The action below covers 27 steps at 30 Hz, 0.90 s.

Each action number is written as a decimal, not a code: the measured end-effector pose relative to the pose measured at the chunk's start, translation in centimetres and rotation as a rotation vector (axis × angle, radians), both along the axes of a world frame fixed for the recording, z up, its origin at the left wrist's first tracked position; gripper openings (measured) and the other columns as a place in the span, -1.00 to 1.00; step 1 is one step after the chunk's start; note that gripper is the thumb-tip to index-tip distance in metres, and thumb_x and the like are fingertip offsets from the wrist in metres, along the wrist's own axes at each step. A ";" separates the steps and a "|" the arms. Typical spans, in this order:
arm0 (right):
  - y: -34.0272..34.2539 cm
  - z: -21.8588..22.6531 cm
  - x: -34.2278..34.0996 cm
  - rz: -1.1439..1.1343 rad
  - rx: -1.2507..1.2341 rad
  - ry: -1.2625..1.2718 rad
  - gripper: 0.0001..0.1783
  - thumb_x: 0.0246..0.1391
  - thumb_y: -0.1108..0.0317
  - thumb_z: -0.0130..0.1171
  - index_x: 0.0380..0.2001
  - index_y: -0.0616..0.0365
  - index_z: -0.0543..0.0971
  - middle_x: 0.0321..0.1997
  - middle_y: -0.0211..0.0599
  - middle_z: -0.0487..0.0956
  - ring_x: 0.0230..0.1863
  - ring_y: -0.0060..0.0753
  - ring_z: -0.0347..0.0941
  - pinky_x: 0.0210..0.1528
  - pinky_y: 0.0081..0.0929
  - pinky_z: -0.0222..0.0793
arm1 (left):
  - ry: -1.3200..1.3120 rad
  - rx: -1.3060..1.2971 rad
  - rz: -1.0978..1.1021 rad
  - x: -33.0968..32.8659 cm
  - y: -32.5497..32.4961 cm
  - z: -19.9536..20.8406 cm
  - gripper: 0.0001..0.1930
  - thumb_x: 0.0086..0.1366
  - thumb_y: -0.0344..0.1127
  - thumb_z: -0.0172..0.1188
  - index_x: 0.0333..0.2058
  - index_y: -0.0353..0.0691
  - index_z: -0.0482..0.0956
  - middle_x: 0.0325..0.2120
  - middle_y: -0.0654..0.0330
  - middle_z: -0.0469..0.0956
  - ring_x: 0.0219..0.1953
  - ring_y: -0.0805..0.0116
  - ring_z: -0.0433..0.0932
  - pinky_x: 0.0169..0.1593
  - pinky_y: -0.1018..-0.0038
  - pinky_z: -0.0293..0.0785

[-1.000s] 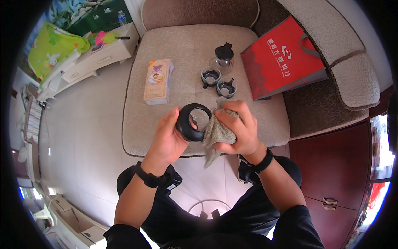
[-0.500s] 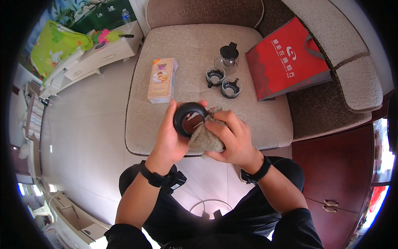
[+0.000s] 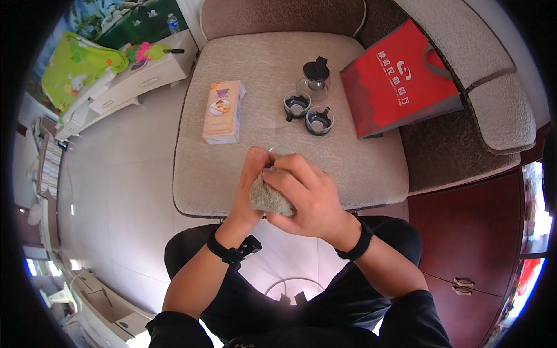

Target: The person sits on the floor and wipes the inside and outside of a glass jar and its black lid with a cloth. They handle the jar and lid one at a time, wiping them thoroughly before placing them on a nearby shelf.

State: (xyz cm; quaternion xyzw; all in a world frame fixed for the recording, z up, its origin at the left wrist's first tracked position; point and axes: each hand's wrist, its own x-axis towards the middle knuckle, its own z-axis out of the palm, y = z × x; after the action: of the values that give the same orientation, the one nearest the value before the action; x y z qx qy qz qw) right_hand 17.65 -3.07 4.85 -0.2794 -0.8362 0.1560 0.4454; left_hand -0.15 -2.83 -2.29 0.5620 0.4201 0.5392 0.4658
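Over the near edge of the beige cushion (image 3: 348,168), I see both hands closed together around a grey cloth (image 3: 268,198). My right hand (image 3: 307,194) wraps over the top of the cloth, fingers curled and gripping it; my left hand (image 3: 250,180) presses in from the side, and whatever it holds is hidden behind the cloth. Further back on the cushion stand two small glass cups (image 3: 307,113), just beside a glass teapot (image 3: 315,76). A tissue box (image 3: 223,111) lies to the left, a red bag (image 3: 400,78) to the right.
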 end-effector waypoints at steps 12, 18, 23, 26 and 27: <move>3.7 -1.0 4.0 -0.252 -0.176 0.331 -0.46 -0.16 0.36 0.38 -0.01 0.23 0.61 0.02 -0.06 0.56 -0.02 0.04 0.58 0.01 -0.09 0.55 | -1.002 -0.496 0.001 -0.6 1.7 6.3 -0.48 0.59 0.19 -0.04 0.05 -0.21 0.53 -0.02 -0.01 0.61 0.11 -0.09 0.61 0.33 -0.02 0.47; 0.6 -0.9 0.7 -0.227 -0.074 -0.129 -0.45 -0.12 0.32 0.47 0.03 0.04 0.62 0.09 -0.11 0.54 -0.04 0.06 0.63 -0.15 -0.15 0.63 | -0.926 -0.458 -0.007 -0.7 1.5 4.8 -0.67 0.57 -0.03 0.07 -0.02 -0.18 0.56 -0.02 0.02 0.66 0.16 -0.02 0.62 0.33 0.11 0.47; 1.9 -1.4 1.4 -0.242 -0.157 -0.168 -0.40 -0.15 0.30 0.50 0.05 0.05 0.61 0.05 -0.13 0.56 -0.12 0.04 0.65 -0.18 -0.15 0.62 | -0.913 -0.314 -0.029 -1.0 1.9 4.8 -0.69 0.58 -0.06 0.04 -0.03 -0.18 0.56 -0.04 0.02 0.67 0.14 -0.05 0.63 0.33 0.06 0.47; 3.0 -2.4 2.7 -0.252 -0.150 -0.120 -0.38 -0.17 0.31 0.51 0.06 0.07 0.61 0.05 -0.12 0.56 -0.13 0.06 0.64 -0.18 -0.15 0.62 | -0.898 -0.249 0.004 -1.9 2.2 5.5 -0.69 0.58 -0.06 0.04 -0.03 -0.19 0.56 -0.04 0.03 0.67 0.13 -0.05 0.63 0.33 0.01 0.48; 3.2 -2.7 3.0 -0.260 -0.134 -0.092 -0.37 -0.17 0.31 0.51 0.06 0.07 0.61 0.04 -0.12 0.56 -0.13 0.07 0.64 -0.18 -0.15 0.62 | -0.884 -0.229 0.019 -2.1 2.3 5.8 -0.69 0.58 -0.06 0.04 -0.03 -0.19 0.56 -0.04 0.03 0.67 0.13 -0.05 0.63 0.33 0.00 0.48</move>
State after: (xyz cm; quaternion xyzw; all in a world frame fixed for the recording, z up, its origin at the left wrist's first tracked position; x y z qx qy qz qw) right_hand 20.62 0.16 2.16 -0.4212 -0.8002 0.1393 0.4035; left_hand -2.26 -0.52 3.48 0.2189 0.2430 0.6815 0.6547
